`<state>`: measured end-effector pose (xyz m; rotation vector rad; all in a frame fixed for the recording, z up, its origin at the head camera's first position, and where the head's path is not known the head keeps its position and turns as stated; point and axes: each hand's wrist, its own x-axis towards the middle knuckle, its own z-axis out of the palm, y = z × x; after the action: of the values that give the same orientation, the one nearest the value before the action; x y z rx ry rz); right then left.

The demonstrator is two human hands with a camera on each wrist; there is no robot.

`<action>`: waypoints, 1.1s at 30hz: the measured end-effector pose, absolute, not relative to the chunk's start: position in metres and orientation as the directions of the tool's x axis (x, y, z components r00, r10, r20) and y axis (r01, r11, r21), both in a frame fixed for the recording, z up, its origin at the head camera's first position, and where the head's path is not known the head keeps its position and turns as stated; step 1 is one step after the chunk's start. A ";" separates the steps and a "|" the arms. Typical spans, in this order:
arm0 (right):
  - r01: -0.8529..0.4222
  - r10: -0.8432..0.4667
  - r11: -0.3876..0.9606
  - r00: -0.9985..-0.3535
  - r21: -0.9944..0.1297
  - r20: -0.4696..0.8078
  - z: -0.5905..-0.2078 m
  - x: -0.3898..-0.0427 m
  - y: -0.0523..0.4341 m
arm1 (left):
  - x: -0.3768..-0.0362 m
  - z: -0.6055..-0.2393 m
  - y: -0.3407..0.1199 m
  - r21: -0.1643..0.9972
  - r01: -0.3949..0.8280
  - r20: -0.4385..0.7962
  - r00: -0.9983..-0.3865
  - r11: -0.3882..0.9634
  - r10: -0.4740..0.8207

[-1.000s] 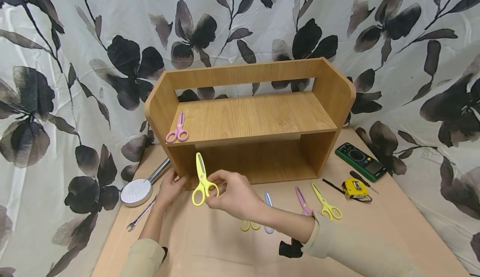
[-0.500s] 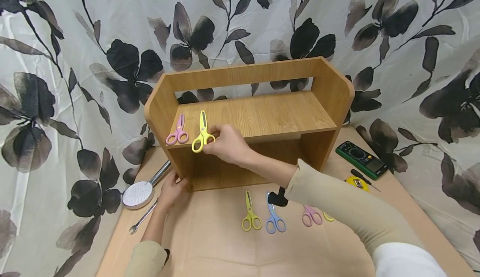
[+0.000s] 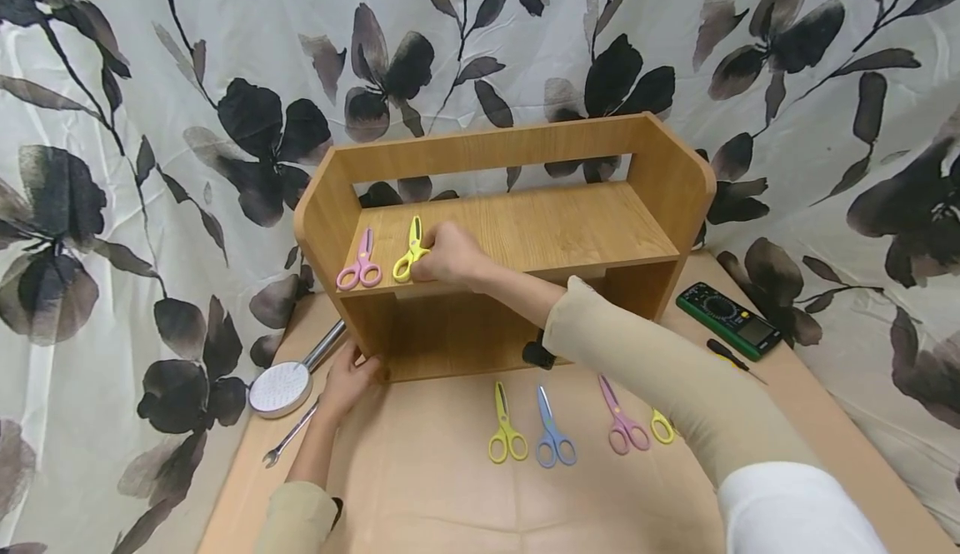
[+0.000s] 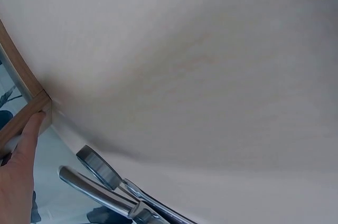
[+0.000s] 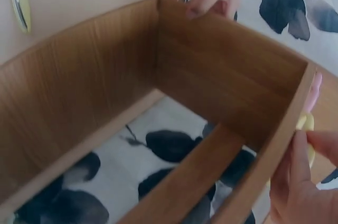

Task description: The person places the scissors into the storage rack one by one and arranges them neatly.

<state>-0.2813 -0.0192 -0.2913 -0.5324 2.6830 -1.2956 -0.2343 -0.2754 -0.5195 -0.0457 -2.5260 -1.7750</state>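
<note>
My right hand (image 3: 448,254) pinches the right handle loop of yellow scissors (image 3: 413,246) at the front of the upper board of a small wooden shelf (image 3: 517,225). The blades point to the back. Pink scissors (image 3: 363,258) lie just to the left. In the right wrist view, the fingertips hold the yellow loop by the board's edge; the pink pair shows behind. My left hand (image 3: 351,381) grips the shelf's lower left front corner, its thumb on the near side. One finger of the left hand (image 4: 24,152) lies along the wooden edge in the left wrist view.
On the table in front lie yellow scissors (image 3: 507,429), blue scissors (image 3: 553,433), pink scissors (image 3: 619,421) and another yellow pair (image 3: 662,426), partly behind the sleeve. A shower head (image 3: 281,389) and wrench (image 3: 288,436) lie left; a multimeter (image 3: 729,321) and screwdriver (image 3: 731,356) right.
My right hand has lifted the yellow scissors from in front of the shelf up to its upper board, then shifted right, away from the pink pair. The left hand keeps its place.
</note>
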 end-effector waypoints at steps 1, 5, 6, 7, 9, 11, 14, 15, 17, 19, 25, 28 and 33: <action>-0.261 -0.369 0.584 -0.929 -0.768 0.035 -0.289 -0.283 -0.020 | -0.234 -0.519 -0.275 0.940 0.054 0.060 -0.998 0.337 -0.006; -0.247 -0.390 0.625 -0.920 -0.740 -0.023 -0.278 -0.287 -0.021 | -0.235 -0.518 -0.276 0.943 0.046 0.051 -0.999 0.329 -0.007; -0.243 -0.393 0.630 -0.919 -0.737 -0.032 -0.276 -0.287 -0.022 | -0.235 -0.518 -0.276 0.943 0.046 0.051 -0.999 0.330 -0.005; -0.238 -0.396 0.634 -0.917 -0.736 -0.044 -0.273 -0.287 -0.022 | -0.235 -0.518 -0.276 0.942 0.050 0.054 -0.999 0.332 -0.002; -0.218 -0.401 0.627 -0.913 -0.748 -0.070 -0.269 -0.287 -0.023 | -0.236 -0.519 -0.276 0.941 0.053 0.058 -0.998 0.334 -0.005; -0.198 -0.400 0.632 -0.912 -0.749 -0.097 -0.267 -0.287 -0.025 | -0.236 -0.519 -0.277 0.943 0.058 0.061 -0.998 0.328 0.001; -0.173 -0.389 0.662 -0.911 -0.730 -0.138 -0.263 -0.288 -0.026 | -0.236 -0.520 -0.277 0.946 0.057 0.059 -0.998 0.320 0.005; -0.175 -0.387 0.680 -0.911 -0.712 -0.145 -0.263 -0.288 -0.027 | -0.236 -0.520 -0.277 0.947 0.054 0.056 -0.998 0.315 0.005; -0.187 -0.377 0.724 -0.913 -0.664 -0.153 -0.262 -0.290 -0.027 | -0.236 -0.519 -0.277 0.953 0.048 0.048 -0.999 0.300 0.008; -0.197 -0.372 0.757 -0.914 -0.623 -0.162 -0.261 -0.291 -0.027 | -0.236 -0.519 -0.276 0.955 0.040 0.041 -0.999 0.292 0.004; -0.198 -0.354 0.810 -0.915 -0.552 -0.191 -0.260 -0.295 -0.027 | -0.235 -0.516 -0.274 0.959 0.025 0.024 -1.000 0.282 0.007; -0.216 -0.361 0.828 -0.912 -0.517 -0.197 -0.261 -0.298 -0.027 | -0.235 -0.516 -0.273 0.956 0.018 0.019 -1.000 0.292 -0.001; -0.233 -0.369 0.839 -0.908 -0.492 -0.200 -0.261 -0.301 -0.027 | -0.236 -0.516 -0.270 0.952 0.021 0.025 -1.000 0.306 -0.009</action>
<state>-0.3006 -0.0266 -0.2606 -0.4574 2.7307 -0.6784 -0.2363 -0.2701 -0.5163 -0.0118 -2.5181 -1.8352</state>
